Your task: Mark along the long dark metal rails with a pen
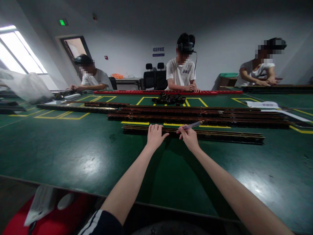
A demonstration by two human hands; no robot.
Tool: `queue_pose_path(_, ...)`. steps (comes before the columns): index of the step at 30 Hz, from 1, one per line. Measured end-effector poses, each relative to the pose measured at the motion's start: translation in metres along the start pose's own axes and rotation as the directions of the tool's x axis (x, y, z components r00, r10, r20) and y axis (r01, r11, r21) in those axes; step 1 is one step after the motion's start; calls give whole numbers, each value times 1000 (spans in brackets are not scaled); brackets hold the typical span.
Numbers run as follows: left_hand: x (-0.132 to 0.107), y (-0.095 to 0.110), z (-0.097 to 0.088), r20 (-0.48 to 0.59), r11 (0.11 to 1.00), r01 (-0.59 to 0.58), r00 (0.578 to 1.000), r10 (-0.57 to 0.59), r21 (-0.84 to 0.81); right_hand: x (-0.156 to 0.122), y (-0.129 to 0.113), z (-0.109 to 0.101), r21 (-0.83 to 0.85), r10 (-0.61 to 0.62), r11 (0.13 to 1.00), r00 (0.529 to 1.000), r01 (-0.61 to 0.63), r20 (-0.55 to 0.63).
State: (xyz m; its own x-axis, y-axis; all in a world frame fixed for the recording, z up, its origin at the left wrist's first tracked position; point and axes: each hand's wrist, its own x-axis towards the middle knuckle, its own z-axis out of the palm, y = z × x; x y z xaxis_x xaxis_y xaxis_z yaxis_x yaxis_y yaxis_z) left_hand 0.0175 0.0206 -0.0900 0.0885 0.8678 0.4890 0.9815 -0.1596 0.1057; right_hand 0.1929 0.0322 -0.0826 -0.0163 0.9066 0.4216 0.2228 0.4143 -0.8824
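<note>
A long dark strip [227, 136] with thin brass-coloured lines along it lies across the green table in front of me. My left hand [155, 137] rests on this strip left of its middle, its fingers laid over the top and its thumb stretched out to the right. In my right hand [188, 137] is a slim, see-through purplish pen [194, 124], pinched between fingers and thumb. The pen slants, its upper end to the right and its lower end down at the strip. Its tip is too small to make out.
Behind the strip lies a bundle of similar dark strips [151, 115]. Farther back are a heap of small black pieces [168, 98] and a red rail [220, 92]. Yellow tape marks the green table [73, 143]. Three co-workers sit across it. Plastic bags [34, 88] stand left.
</note>
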Motion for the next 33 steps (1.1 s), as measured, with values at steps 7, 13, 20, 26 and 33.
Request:
queue_pose_path(7, -1, 2, 0, 22, 1000, -1, 1000, 1, 15, 0, -1, -1, -1, -6, 1000, 1000, 6, 14)
queue_pose_path(13, 0, 2, 1, 25, 1000, 8, 1000, -9, 16, 0, 0, -1, -15, -20, 1000, 999, 20, 33)
queue_pose_path(20, 0, 2, -1, 42, 1000, 17, 999, -17, 0, 0, 0, -1, -3, -16, 1000, 1000, 16, 3)
queue_pose_path(26, 0, 3, -1, 34, 1000, 19, 999, -19, 3, 0, 1, -1, -7, -5, 1000, 998, 4, -66)
queue_pose_path(33, 0, 2, 1, 25, 1000, 11, 1000, -11, -2, -1, -1, -1, 36, -9, 999, 996, 12, -94)
